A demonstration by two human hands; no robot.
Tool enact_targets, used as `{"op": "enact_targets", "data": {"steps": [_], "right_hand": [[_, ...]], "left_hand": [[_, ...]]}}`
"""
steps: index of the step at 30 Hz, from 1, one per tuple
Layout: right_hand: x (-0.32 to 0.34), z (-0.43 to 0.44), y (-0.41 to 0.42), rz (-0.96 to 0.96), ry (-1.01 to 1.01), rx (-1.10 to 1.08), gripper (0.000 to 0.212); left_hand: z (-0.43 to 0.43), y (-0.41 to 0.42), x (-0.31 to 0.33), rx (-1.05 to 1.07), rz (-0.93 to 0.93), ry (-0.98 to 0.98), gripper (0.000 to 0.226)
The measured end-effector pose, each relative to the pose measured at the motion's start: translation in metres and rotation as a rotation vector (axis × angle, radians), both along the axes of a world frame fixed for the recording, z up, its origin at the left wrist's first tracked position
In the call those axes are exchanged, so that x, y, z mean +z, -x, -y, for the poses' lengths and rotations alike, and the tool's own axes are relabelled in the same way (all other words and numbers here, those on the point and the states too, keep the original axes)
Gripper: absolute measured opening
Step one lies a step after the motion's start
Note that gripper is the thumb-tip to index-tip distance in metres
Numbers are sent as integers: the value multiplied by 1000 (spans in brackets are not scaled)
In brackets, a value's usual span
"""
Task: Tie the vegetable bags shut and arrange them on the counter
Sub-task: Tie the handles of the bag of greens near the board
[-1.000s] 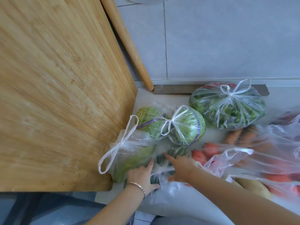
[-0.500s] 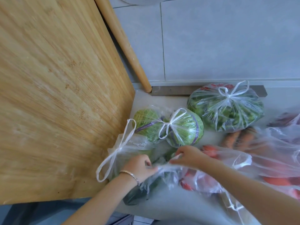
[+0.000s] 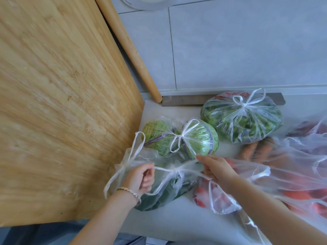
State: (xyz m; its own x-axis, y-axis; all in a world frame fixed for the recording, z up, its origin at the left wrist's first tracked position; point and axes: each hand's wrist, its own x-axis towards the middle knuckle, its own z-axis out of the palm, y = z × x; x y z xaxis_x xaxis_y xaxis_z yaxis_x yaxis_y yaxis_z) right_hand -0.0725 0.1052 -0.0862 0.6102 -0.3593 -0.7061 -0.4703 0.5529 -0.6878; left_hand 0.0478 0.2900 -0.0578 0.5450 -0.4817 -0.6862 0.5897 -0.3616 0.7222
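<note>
A clear plastic bag of dark green vegetables [image 3: 164,193] lies near the counter's front edge. My left hand [image 3: 141,177] grips one of its handles and my right hand [image 3: 216,167] grips the other, the two handles pulled taut apart with a crossing between them. Behind it sit a tied bag with two cabbages [image 3: 192,138] and a tied bag of leafy greens [image 3: 242,119]. A tied bag [image 3: 131,160] is partly hidden behind my left hand.
A large wooden cutting board [image 3: 62,103] leans at the left, a wooden rolling pin [image 3: 131,50] against the tiled wall. Untied bags of red vegetables [image 3: 217,198] and carrots [image 3: 256,149] crowd the right. A metal strip [image 3: 182,100] runs along the wall base.
Both hands moved from resting on the bag to gripping its handles, then pulled them apart sideways. The camera view shifted slightly downward.
</note>
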Motion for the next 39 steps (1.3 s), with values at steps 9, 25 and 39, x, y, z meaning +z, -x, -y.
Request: {"op": "enact_targets", "data": {"steps": [9, 25, 39], "right_hand": [[46, -30, -2, 245, 21, 535, 25], [-12, -11, -2, -20, -324, 36, 42], [-24, 5, -25, -216, -178, -68, 42]], "left_hand": [[30, 30, 14, -263, 207, 144, 56], [6, 0, 7, -469, 486, -299, 32], [-12, -9, 27, -512, 385, 14, 37]]}}
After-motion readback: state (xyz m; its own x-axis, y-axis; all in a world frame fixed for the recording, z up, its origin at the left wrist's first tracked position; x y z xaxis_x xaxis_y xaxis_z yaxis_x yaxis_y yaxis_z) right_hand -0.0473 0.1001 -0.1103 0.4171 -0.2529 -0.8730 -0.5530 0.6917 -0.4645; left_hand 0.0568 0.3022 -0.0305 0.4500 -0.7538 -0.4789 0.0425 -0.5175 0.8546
